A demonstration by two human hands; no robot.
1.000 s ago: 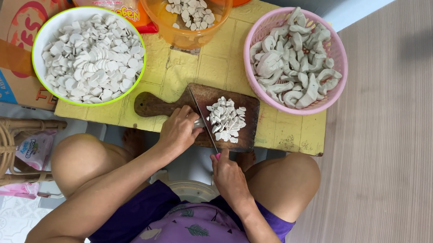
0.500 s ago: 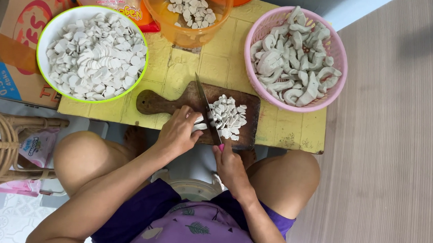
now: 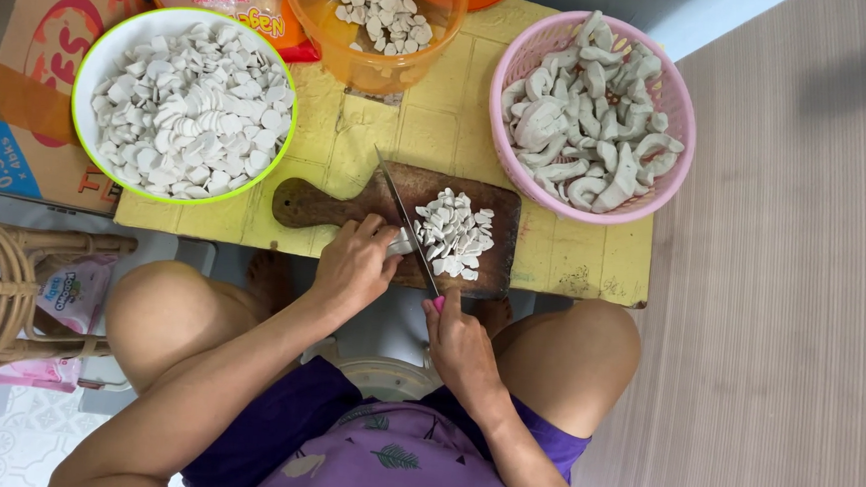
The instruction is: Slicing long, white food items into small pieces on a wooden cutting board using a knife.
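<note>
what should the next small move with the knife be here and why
Probably another thin slice. The right hand grips the pink-handled knife, its blade lying against the pale piece pinned by the left hand on the dark wooden cutting board. Cut slices are piled just right of the blade, and the uncut part sits under the fingers, so they should edge back first.

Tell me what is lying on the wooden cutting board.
On the wooden cutting board lies a pile of pale slices, with the knife across it. The left hand covers the piece being cut, so little of it shows.
</note>
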